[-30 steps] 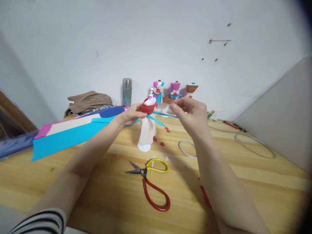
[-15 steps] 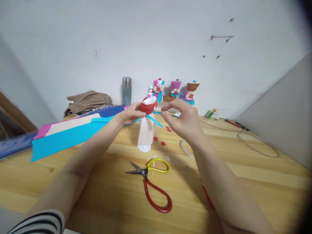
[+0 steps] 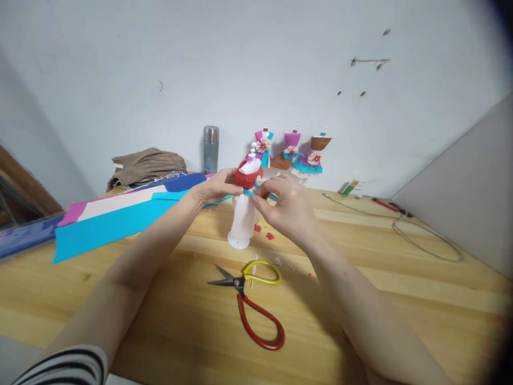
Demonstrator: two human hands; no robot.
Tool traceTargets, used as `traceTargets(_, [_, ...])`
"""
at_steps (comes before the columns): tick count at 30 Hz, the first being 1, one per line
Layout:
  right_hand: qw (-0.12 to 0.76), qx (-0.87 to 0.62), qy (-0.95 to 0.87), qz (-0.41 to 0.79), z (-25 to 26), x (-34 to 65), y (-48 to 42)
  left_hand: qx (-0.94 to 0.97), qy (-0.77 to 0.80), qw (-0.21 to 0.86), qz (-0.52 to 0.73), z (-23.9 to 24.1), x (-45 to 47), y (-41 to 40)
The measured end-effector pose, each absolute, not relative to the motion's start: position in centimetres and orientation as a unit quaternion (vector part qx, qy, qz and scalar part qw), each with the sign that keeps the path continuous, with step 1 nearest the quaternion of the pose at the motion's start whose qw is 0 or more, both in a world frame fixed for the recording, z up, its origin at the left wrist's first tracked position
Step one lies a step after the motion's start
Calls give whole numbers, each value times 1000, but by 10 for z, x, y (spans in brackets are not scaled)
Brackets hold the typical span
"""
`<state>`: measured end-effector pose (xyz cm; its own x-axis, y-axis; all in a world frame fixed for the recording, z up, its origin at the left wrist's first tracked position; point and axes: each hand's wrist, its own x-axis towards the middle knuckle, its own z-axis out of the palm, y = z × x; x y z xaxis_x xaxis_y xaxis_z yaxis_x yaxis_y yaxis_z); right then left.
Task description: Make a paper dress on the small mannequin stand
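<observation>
A small white dress form (image 3: 242, 224) stands upright on the table, with a red bodice (image 3: 248, 175) on its upper part and pale cloth or paper below. Round its waist runs a narrow blue strip (image 3: 248, 192). From the left, my left hand (image 3: 220, 187) is closed at the waist, thumb pressing the strip's near part. My right hand (image 3: 282, 200) pinches the strip's end on the right side of the waist. In front of the form, scissors (image 3: 237, 283) with one yellow and one red handle lie with blades apart.
Blue, pink and cream sheets (image 3: 108, 224) lie at left near a brown cloth (image 3: 146, 167). A flask (image 3: 211, 149) and several small dressed forms (image 3: 319, 143) stand along the wall. Red scraps (image 3: 270, 236) lie by the base; a grey cable (image 3: 417, 248) lies at right.
My right hand has moved left to the waist and taken hold of the strip's loose end, which hung out to the right before. My left hand stays at the waist.
</observation>
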<state>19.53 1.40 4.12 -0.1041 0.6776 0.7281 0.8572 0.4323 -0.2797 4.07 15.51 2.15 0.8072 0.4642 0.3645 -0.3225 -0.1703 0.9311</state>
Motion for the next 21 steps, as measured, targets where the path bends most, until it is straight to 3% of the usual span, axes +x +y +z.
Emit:
traceTargets(7, [434, -521, -734, -41, 46, 191, 10, 714, 46, 630, 301, 24, 41, 151])
traceTargets(21, [456, -533, -708, -82, 41, 191, 16, 735, 20, 615, 286, 24, 46, 151])
